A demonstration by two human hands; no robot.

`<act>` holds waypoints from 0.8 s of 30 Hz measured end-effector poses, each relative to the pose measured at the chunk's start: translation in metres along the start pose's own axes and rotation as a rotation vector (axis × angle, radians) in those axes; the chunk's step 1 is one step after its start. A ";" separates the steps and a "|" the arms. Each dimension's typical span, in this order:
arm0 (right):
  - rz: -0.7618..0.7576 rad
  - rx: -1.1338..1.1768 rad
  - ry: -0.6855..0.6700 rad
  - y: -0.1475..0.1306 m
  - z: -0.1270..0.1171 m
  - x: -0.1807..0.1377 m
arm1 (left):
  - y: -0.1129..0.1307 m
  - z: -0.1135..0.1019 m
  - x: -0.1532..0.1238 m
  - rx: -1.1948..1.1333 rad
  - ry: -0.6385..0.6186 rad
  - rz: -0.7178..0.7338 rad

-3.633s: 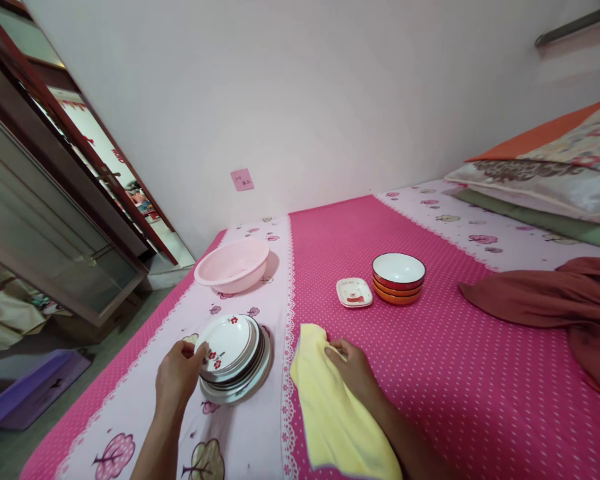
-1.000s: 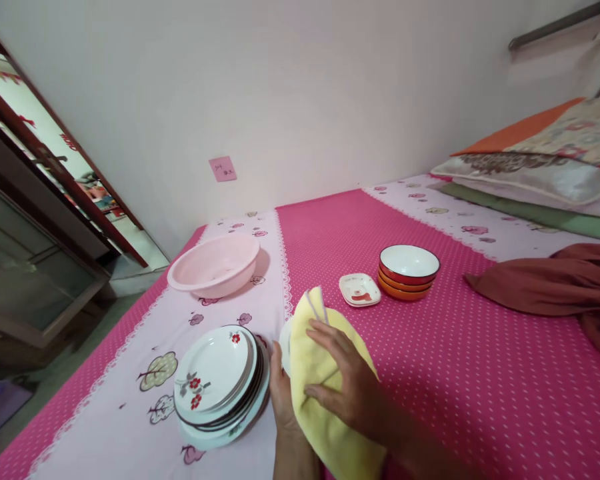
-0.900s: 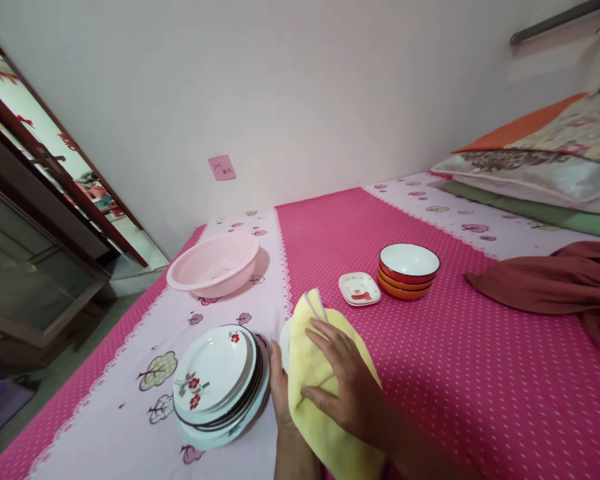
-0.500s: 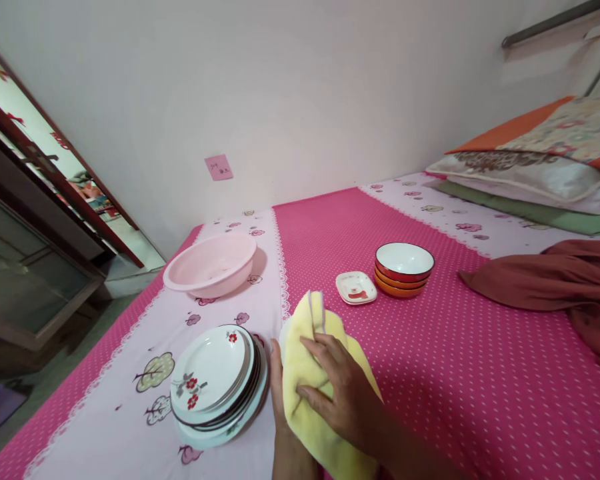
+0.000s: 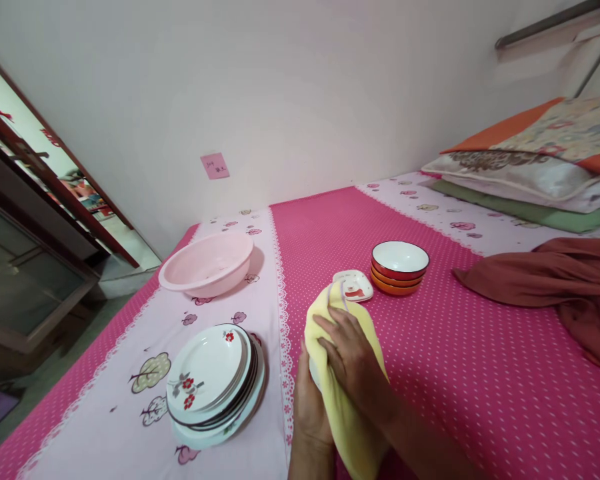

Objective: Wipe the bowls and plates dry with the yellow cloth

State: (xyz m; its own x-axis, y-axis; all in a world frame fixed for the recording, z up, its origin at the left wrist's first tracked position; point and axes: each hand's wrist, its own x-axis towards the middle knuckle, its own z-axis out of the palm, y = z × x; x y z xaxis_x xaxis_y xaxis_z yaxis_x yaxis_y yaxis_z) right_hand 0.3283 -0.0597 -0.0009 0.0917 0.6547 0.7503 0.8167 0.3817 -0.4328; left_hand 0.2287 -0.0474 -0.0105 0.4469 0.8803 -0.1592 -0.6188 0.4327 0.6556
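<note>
My left hand (image 5: 310,415) is closed round the edge of a white dish (image 5: 315,375), most of which is covered by a yellow cloth (image 5: 347,430). From the right, my right hand (image 5: 354,353) presses the cloth onto the dish, its fingers bent into the fabric. To the left of my hands lies a stack of plates (image 5: 207,373); the top one has red flowers. Just beyond the cloth sits a small square dish (image 5: 356,285) with a red print, partly covered in my view. Beside it stands a stack of bowls (image 5: 400,267), red and orange outside, white inside.
Behind the plates is a pink basin (image 5: 207,267). Everything stands on a pink bedspread (image 5: 480,373). At the right lie a reddish-brown cloth (image 5: 530,277) and stacked pillows (image 5: 525,160). A pink note (image 5: 215,166) is on the wall.
Both hands, with the dish and cloth, have moved to the right, and the cloth has turned more upright. It now overlaps the small square dish in view.
</note>
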 end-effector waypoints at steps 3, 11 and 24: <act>0.061 -0.024 0.030 0.013 0.003 -0.002 | 0.001 -0.005 -0.001 -0.339 -0.190 -0.153; 0.203 0.039 -0.044 0.016 0.004 -0.005 | 0.011 -0.015 -0.003 -0.419 -0.130 -0.117; 0.196 -0.073 -0.075 0.013 0.013 -0.015 | 0.023 -0.014 -0.004 -0.456 0.006 0.075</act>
State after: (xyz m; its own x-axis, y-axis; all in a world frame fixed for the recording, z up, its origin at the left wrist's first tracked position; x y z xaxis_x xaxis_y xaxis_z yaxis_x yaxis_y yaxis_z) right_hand 0.3303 -0.0566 -0.0246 0.2124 0.7597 0.6146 0.8268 0.1956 -0.5274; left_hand 0.2029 -0.0381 -0.0051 0.3870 0.9131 -0.1284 -0.8710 0.4077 0.2741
